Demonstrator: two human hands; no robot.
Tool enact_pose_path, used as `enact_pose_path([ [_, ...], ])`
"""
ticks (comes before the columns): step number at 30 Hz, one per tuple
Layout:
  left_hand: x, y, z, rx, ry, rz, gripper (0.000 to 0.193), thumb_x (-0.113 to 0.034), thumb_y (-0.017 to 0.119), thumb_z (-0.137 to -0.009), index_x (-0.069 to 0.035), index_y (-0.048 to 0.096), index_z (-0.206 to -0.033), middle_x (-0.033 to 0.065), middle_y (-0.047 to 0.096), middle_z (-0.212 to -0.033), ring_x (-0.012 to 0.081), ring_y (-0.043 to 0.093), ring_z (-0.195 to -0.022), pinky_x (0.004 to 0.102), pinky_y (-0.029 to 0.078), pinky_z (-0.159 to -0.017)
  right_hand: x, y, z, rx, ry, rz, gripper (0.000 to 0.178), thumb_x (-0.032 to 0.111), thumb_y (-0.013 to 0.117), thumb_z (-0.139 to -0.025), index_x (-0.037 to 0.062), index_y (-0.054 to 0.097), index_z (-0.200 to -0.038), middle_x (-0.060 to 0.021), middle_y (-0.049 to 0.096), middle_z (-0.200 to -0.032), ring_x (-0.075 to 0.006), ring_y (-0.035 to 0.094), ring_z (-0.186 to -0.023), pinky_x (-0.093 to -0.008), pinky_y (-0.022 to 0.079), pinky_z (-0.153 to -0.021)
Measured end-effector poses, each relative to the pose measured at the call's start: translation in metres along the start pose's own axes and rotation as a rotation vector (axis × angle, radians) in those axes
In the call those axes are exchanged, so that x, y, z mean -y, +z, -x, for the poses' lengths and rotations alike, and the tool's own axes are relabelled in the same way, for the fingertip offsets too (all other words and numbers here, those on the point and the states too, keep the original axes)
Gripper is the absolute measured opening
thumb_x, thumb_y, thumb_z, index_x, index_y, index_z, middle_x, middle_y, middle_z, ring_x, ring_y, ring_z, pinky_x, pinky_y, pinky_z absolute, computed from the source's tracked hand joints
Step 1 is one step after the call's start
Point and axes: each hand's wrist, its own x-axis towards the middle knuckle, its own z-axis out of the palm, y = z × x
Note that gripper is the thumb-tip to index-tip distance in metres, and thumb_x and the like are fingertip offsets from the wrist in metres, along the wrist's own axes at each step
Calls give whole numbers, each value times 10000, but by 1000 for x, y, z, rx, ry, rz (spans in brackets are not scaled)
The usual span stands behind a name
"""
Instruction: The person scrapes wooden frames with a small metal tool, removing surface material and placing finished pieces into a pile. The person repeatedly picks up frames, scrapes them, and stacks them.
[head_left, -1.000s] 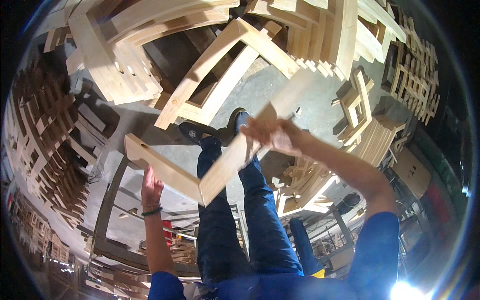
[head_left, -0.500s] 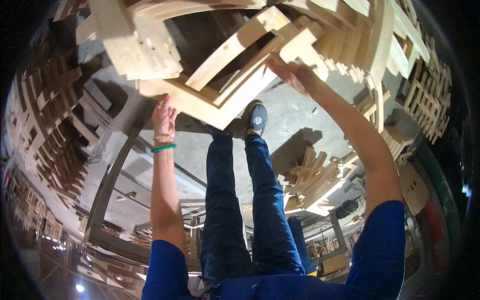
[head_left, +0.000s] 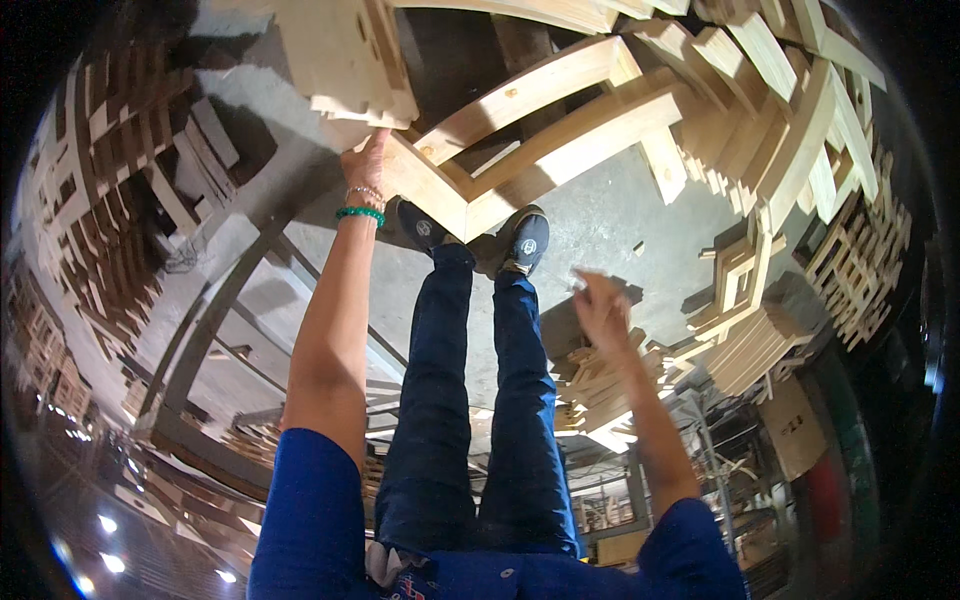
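A pale wooden frame [head_left: 570, 150] of joined boards lies ahead of me, its near corner pointing toward my shoes. My left hand [head_left: 365, 168], wearing a green bracelet, grips the frame's left end, thumb upward. Just above that hand, a stack of pale boards [head_left: 345, 60] overhangs the same end. Away from the frame, my right hand [head_left: 603, 308] hangs in the air on the right with fingers apart, slightly blurred and holding nothing. Below it sits a pile of short wooden pieces [head_left: 610, 385].
Stacked wooden parts [head_left: 730, 120] stand at the far right, with more frames [head_left: 740, 280] below them. Tall stacks [head_left: 110, 220] line the left side. A dark metal frame [head_left: 210, 320] stands left of my legs on the grey floor [head_left: 590, 225].
My right hand has let go of the wooden frame and moved down toward me. My left hand still holds the left end, and the view has shifted slightly.
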Motion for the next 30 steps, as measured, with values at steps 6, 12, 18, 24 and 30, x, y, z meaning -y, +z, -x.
enact_pose_path([
  [6, 5, -2, 3, 276, -36, -6, 320, -316, 660, -857, -42, 652, -1023, 100, 671, -914, 186, 621, -791, 337, 514, -732, 47, 42, 130, 348, 550, -709, 220, 121, 555, -926, 8, 605, -1107, -102, 676, -984, -78, 549, -654, -232, 449, -579],
  [12, 1, -45, 34, -457, 76, -490, 800, -528, 586, -851, -68, 279, -1428, 230, 566, -1199, 325, 576, -1085, 456, 412, -970, 124, -22, 154, 716, 1194, -1372, 343, 221, 534, -938, 39, 530, -1228, -140, 667, -1048, -6, 306, -392, -174, 259, -332],
  [18, 15, -84, 193, 121, -7, -165, 549, -381, 591, -876, 13, 483, -1242, 213, 599, -1160, 317, 581, -1083, 377, 453, -924, 127, -101, 171, 351, 1271, -1347, 359, 253, 440, -978, 84, 491, -1291, -124, 647, -1129, -21, 273, -371, -175, 206, -287],
  [24, -8, -189, 356, 272, -188, -252, 530, -405, 621, -772, -59, 592, -1172, 169, 658, -1051, 313, 632, -981, 398, 491, -851, 102, -192, 168, 466, 885, -902, 464, 219, 528, -913, 61, 432, -1338, -108, 604, -1189, -46, 383, -463, -184, 347, -394],
  [30, 17, -279, 486, -123, -241, -195, 472, -434, 607, -805, -66, 632, -1100, 151, 672, -1038, 301, 630, -986, 389, 487, -865, 99, -202, 123, 540, 731, -695, 460, 215, 536, -905, 57, 441, -1326, -106, 608, -1168, -55, 402, -494, -189, 359, -419],
])
